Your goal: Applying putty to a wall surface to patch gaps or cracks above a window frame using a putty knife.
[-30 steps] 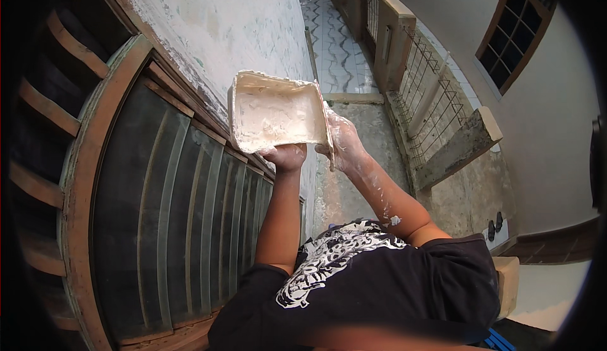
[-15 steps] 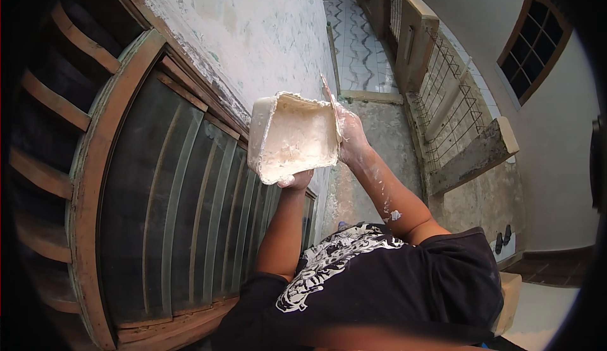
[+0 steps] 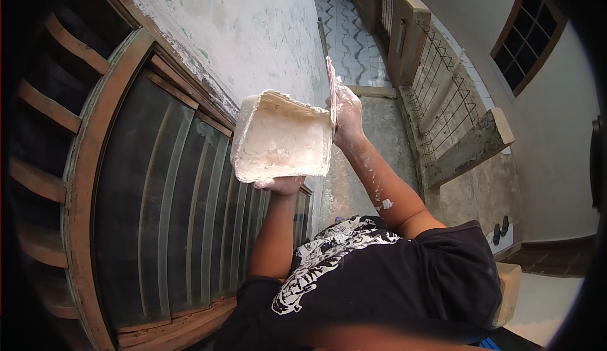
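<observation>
Frame centre: my left grip [image 3: 286, 185] clasps the tub [image 3: 284, 139] by its lower side, likely surest; probably light, stiff, slippery. Right grip [image 3: 347, 112] pinches a flat tool [image 3: 332, 92].

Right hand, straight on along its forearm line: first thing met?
Past the thin flat plate it holds, the right hand would likely meet the patchy white wall first; depth is unclear.

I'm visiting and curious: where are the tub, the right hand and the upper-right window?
Tub [image 3: 284, 141], head view: smeared inside.
Right hand [image 3: 349, 114], head view: its middle.
Upper-right window [image 3: 528, 39], head view: dark panes.
</observation>
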A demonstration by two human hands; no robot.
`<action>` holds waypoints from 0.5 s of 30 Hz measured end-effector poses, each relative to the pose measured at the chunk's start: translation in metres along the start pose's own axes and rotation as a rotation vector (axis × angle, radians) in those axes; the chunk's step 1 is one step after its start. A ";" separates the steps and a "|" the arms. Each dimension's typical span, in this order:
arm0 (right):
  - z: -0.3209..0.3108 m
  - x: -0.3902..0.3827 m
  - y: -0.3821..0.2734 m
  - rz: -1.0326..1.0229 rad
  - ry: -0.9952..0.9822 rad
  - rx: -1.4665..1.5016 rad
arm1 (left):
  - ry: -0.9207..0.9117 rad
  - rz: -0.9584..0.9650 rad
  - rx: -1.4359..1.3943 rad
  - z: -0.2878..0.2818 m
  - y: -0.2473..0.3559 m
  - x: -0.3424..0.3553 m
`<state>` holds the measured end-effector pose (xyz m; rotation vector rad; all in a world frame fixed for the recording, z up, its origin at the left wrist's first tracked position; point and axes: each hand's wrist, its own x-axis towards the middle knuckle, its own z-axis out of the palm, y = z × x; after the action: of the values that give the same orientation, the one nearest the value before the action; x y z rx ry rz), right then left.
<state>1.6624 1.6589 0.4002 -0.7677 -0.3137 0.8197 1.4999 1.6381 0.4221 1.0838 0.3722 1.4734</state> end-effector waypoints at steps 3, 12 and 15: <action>-0.001 0.008 -0.004 -0.106 0.078 -0.109 | 0.063 0.073 0.019 0.011 0.002 0.001; -0.058 0.013 -0.033 -0.157 0.115 0.089 | -0.020 0.005 -0.199 -0.017 0.004 0.029; -0.051 -0.019 -0.057 -0.112 -0.049 0.163 | -0.028 -0.016 -0.178 -0.027 0.004 0.035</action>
<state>1.7073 1.5945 0.4062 -0.5738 -0.3261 0.7493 1.4813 1.6786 0.4259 0.9558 0.2252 1.4467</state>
